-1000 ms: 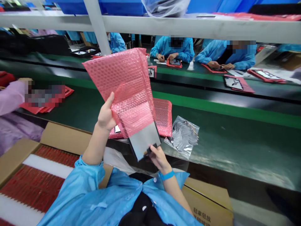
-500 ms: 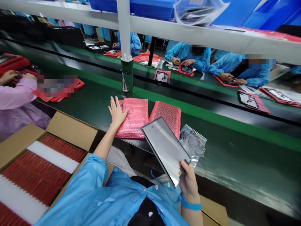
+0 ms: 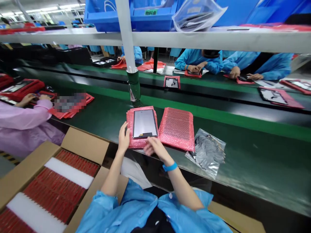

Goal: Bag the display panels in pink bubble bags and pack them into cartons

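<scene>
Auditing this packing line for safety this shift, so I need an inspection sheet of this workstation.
Surface: dark green bench belt, glossy.
Job's things: dark-framed display panel lying flat on a pink bubble bag; second pink bubble bag beside it.
Clutter: clear plastic bag of dark-grey pieces, right of the bubble bags.
Hands: left hand open at the bag's left edge; right hand open at its lower edge.
Cables: nothing seen.
Surroundings: open cardboard box holding red rows and white foam strips; co-worker in a pink smock; blue bins overhead.
</scene>
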`<action>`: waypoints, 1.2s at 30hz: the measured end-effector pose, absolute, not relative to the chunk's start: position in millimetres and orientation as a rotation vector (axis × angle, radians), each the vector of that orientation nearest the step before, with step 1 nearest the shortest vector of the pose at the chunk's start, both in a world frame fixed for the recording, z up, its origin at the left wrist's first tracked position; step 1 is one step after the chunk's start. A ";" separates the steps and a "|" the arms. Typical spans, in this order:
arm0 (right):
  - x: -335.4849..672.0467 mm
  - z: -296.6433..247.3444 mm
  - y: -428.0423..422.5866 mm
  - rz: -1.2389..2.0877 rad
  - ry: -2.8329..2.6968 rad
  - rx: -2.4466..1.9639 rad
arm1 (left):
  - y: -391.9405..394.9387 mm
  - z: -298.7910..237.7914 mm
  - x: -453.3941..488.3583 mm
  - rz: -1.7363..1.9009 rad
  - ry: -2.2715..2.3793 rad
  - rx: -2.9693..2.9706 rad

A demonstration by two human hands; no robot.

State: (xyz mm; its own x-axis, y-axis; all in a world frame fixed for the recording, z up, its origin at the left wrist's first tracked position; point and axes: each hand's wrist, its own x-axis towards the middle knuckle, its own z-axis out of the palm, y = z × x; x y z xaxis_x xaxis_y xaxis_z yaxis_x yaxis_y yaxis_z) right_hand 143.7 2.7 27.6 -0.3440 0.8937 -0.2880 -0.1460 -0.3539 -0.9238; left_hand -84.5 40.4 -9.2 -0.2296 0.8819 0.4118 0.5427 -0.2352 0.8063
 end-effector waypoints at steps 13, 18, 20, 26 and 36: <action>366.2 -3.1 -116.7 0.431 -1.099 -1.983 | 10.8 -21.6 -79.4 1.273 1.463 2.050; 395.2 -7.8 -110.5 0.203 -1.427 -2.007 | 14.0 -28.7 -81.4 1.301 1.421 2.043; 391.2 -9.6 -102.9 0.166 -1.605 -1.926 | 13.3 -29.2 -80.2 1.318 1.419 2.015; 366.6 -19.6 -91.6 -0.006 -1.635 -2.042 | 12.6 -27.4 -78.7 1.315 1.420 1.952; 354.1 -20.4 -88.5 -0.125 -1.545 -2.061 | 15.1 -23.3 -80.5 1.272 1.434 1.916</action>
